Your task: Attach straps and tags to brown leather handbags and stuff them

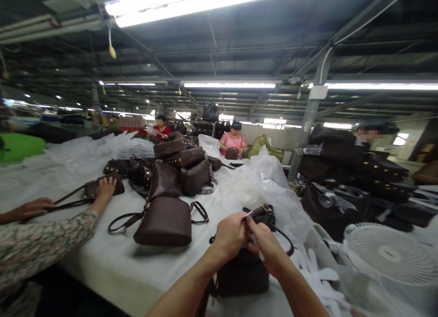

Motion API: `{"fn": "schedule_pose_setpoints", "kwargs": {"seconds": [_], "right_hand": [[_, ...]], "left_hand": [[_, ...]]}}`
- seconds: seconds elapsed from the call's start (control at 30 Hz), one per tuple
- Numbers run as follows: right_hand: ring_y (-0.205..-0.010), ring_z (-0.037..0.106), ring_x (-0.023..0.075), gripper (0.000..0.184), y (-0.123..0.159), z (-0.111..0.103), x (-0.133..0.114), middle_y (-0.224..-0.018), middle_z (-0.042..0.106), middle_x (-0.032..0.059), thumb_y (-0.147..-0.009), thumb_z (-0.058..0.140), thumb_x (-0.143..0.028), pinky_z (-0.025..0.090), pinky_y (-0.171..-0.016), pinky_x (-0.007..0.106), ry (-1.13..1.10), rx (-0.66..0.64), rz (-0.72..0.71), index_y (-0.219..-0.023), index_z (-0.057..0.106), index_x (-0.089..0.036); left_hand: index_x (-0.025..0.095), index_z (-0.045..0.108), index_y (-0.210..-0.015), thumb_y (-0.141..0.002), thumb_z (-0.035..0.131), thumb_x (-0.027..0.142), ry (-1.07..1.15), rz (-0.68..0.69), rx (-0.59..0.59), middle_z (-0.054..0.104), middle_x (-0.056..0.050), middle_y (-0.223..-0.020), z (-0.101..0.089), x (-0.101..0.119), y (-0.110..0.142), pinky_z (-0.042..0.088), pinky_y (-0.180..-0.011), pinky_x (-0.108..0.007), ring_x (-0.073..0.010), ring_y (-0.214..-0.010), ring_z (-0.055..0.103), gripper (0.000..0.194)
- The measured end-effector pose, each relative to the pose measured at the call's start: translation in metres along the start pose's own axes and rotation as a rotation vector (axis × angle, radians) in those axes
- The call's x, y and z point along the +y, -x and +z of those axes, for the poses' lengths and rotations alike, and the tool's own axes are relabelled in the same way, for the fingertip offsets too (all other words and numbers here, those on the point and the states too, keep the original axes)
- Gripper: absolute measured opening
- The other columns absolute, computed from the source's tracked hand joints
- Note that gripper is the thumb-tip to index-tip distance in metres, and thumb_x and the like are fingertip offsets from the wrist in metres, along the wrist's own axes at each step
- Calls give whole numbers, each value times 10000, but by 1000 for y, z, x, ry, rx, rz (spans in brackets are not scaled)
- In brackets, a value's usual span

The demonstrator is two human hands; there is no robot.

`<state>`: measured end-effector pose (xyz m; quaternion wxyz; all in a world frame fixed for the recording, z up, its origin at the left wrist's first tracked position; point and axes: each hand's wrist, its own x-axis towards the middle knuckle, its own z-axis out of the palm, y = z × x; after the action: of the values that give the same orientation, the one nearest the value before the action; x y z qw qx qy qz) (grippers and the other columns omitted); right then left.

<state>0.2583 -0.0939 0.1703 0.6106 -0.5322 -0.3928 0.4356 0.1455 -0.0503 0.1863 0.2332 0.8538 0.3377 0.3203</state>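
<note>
A dark brown handbag (243, 277) sits low in front of me, partly covered by my forearms. Above its top edge, my left hand (230, 235) and my right hand (266, 244) come together with fingers closed, pinching a dark part of its strap. A thin white strip shows at the fingertips; which hand has it I cannot tell. Just behind my fingers lies a gold strap buckle (264, 208), and a strap loop (289, 241) curves out to the right. Left of my hands, another brown handbag (164, 222) rests on the white-covered table (116, 267).
Several brown bags (185, 157) are piled mid-table. At left, a co-worker's hands handle a small bag (119, 184). Clear plastic (270, 184) lies beyond my hands. A white fan (390, 253) and stacked bags (342, 157) stand at right; other people sit further back.
</note>
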Motion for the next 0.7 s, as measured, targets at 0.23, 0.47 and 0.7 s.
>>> {"fn": "schedule_pose_setpoints", "kwargs": {"seconds": [0.23, 0.47, 0.7], "right_hand": [[-462, 612, 138, 260, 36, -17, -29, -577, 629, -34, -852, 514, -412, 463, -490, 247, 596, 138, -350, -970, 610, -202], [-1042, 652, 236, 592, 38, -31, -36, -1082, 703, 70, -548, 835, -286, 552, -773, 314, 103, -274, -250, -1080, 583, -232], [-399, 408, 49, 289, 40, -29, -50, -522, 535, -56, -756, 661, -471, 265, -349, 158, 215, 3, -276, -746, 594, -190]], "left_hand": [[134, 650, -889, -872, 401, 228, 319, 31, -52, 661, -42, -826, -2, -13, -17, 429, -706, -264, -167, -763, 566, 266], [141, 631, -837, -849, 425, 262, 506, 98, -153, 584, 1, -727, -3, -8, -12, 397, -645, -219, -126, -686, 491, 239], [141, 608, -835, -841, 462, 289, 637, -4, -261, 417, 60, -592, -9, 5, -4, 289, -514, -199, -87, -544, 336, 208]]}}
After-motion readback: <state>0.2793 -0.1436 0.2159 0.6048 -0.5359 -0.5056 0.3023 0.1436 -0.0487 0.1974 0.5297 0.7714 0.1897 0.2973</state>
